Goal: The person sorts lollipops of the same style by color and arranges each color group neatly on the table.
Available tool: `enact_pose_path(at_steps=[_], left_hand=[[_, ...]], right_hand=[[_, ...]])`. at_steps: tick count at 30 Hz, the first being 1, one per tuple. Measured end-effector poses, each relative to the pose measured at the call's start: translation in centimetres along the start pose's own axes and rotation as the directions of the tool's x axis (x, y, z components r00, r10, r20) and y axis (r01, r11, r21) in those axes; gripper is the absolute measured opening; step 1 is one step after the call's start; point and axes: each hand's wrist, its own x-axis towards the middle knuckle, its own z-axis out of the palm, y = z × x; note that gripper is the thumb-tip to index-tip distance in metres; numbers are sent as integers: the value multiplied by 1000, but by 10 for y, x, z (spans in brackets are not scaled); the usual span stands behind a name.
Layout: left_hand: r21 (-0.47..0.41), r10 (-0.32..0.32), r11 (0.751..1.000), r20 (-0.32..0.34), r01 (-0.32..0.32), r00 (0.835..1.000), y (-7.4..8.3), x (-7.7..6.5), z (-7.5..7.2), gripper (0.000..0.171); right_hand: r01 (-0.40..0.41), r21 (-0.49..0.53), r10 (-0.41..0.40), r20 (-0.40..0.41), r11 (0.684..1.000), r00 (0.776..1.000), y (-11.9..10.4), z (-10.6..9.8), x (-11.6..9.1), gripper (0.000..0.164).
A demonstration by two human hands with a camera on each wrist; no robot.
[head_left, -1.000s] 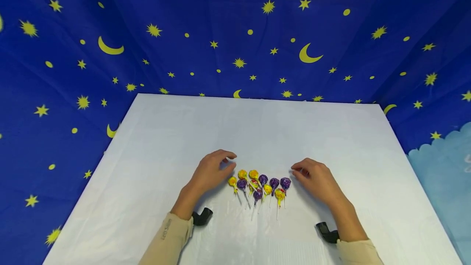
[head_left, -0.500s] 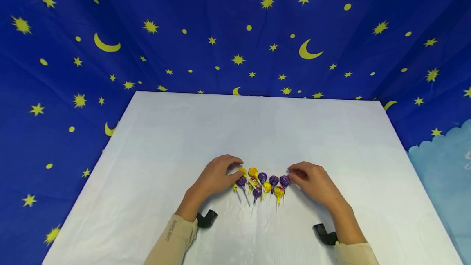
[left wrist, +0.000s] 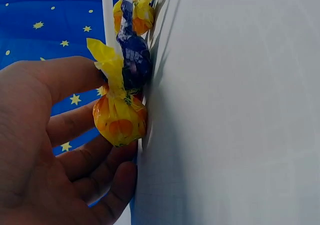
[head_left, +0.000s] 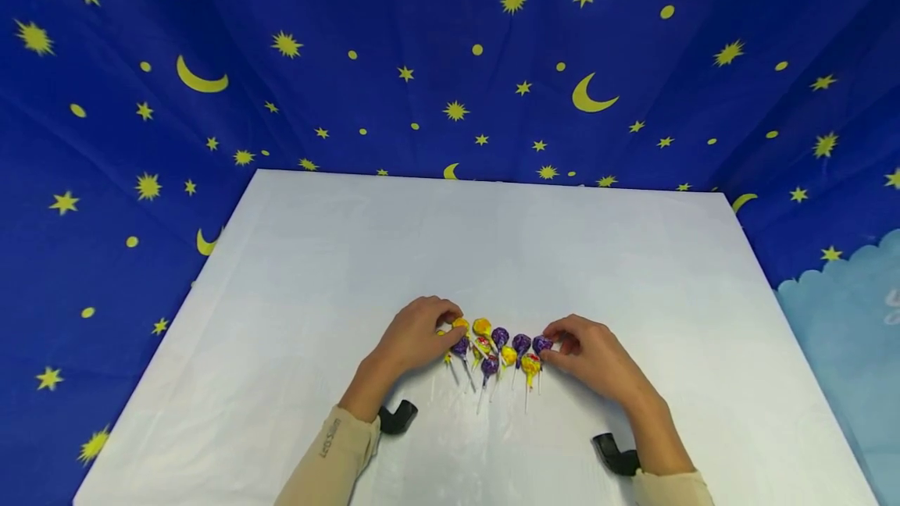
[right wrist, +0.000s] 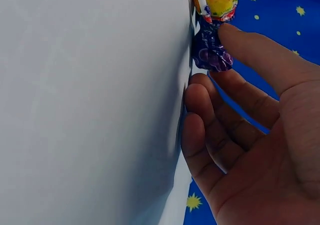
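Note:
Several wrapped lollipops, yellow and purple, lie bunched on the white table with their sticks toward the person. At the left end of the bunch my left hand (head_left: 422,332) pinches a yellow lollipop (head_left: 460,325) by its head between thumb and forefinger. Another yellow lollipop (left wrist: 120,120) lies in front of that hand in the left wrist view, next to a purple one (left wrist: 136,60). My right hand (head_left: 594,350) holds the rightmost purple lollipop (head_left: 542,344) between thumb and forefinger. In the right wrist view the thumb lies on the purple wrapper (right wrist: 212,52) and the other fingers curl near the tabletop.
Between the hands lie more lollipops, among them a yellow one (head_left: 481,326) and a purple one (head_left: 490,366). The white table (head_left: 492,248) reaches back to a blue star-and-moon curtain (head_left: 380,108). Black wrist mounts (head_left: 398,417) stick out below both hands.
Both hands have come inward to the bunch from its sides. The left thumb and forefinger have closed on a yellow lollipop, the right ones on the rightmost purple lollipop.

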Motion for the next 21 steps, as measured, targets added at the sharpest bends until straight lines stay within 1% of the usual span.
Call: enact_pose_path(at_steps=[3,6,12,14,21], left_hand=[[4,-21,1000,-1,21,1000,2,0,0,24],[0,-28,1000,-9,28,1000,2,1,1,23],[-22,-38,999,-19,38,999,1,0,3,22],[-26,-42,999,-23,41,999,1,0,4,21],[-45,-31,999,-29,29,999,1,0,4,21]], right_hand=[[-1,-8,1,5,1000,1000,-2,2,1,26],[-6,-22,6,1,1000,1000,-5,4,1,27],[9,-118,-11,-16,993,1000,-11,7,3,27],[2,-144,-6,-22,990,1000,-12,8,3,25],[5,-151,-10,-29,989,1000,-12,9,4,23]])
